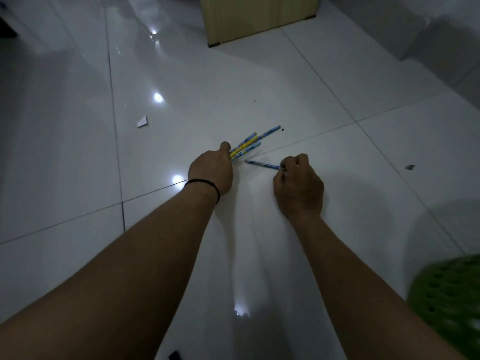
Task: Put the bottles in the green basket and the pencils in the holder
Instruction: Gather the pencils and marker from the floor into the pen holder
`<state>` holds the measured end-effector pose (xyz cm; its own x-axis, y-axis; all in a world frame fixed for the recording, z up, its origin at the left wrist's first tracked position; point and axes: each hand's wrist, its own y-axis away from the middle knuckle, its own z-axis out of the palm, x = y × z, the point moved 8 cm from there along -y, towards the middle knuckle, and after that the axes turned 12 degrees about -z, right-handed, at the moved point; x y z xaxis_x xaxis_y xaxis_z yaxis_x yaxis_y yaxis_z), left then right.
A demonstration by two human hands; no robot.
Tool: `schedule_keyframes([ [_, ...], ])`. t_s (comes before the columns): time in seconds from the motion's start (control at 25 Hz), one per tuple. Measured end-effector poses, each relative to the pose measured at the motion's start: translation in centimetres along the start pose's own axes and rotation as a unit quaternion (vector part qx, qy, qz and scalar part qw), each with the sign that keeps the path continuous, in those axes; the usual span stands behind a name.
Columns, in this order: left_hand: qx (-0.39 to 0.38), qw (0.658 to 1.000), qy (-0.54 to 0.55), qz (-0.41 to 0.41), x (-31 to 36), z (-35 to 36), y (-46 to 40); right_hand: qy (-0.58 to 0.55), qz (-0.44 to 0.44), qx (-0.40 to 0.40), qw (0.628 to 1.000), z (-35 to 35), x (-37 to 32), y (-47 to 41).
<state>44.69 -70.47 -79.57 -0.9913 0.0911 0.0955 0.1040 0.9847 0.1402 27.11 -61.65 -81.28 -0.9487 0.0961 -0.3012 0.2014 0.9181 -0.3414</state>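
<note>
On the white tile floor (pixel 298 81), head view, both hands work low over the pencils. Left hand (pixel 211 170) is closed around a bundle of pencils (pixel 246 145), blue and yellow; fingers are hidden behind the back of the hand, but the fist clearly holds the bundle. The free ends fan out up and to the right, away from the person, the longest blue one reaching furthest.

Right hand (pixel 298 188) is curled, fingertips pinched on the right end of a single blue pencil (pixel 262 165). Can't tell if that pencil is lifted or touching the floor. Its long axis runs left-right, slightly tilted, with the free tip pointing at the left hand and ending just beside the bundle, not touching it.

Key relation: the single pencil lies between the two hands, crosswise to the bundle. My read is that it needs turning to line up with the bundle before joining it, and the right hand is the one already on it.

Green basket (pixel 446 294) is blurred at the lower right edge, on the right arm's side, well apart from the pencils. No holder and no bottles in frame. White scrap (pixel 142 121) lies on the floor upper left, wooden furniture (pixel 259 16) at top.
</note>
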Motion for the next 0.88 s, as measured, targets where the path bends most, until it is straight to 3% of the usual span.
schedule_keyframes([
  [0.24, 0.022, 0.999, 0.028, -0.014, 1.1, 0.1, -2.8, 0.011, 0.006, -0.002, 1.000, 0.0, 0.0, -0.1],
  [0.36, 0.024, 0.999, -0.025, -0.003, 1.5, 0.5, -2.5, 0.016, 0.009, -0.011, 1.000, 0.2, 0.3, -0.1],
  [0.64, -0.121, 0.992, -0.001, -0.022, -2.3, 1.9, 0.6, 0.037, 0.015, 0.011, 0.999, 0.0, 0.2, -0.2],
  [0.76, -0.147, 0.974, 0.148, -0.086, -4.9, 0.8, 3.8, 0.032, 0.015, 0.009, 0.999, 0.1, 0.3, -0.1],
  [0.88, -0.158, 0.908, 0.338, -0.191, -8.1, 0.8, 8.0, 0.062, 0.004, 0.015, 0.998, -0.5, -0.4, 0.3],
])
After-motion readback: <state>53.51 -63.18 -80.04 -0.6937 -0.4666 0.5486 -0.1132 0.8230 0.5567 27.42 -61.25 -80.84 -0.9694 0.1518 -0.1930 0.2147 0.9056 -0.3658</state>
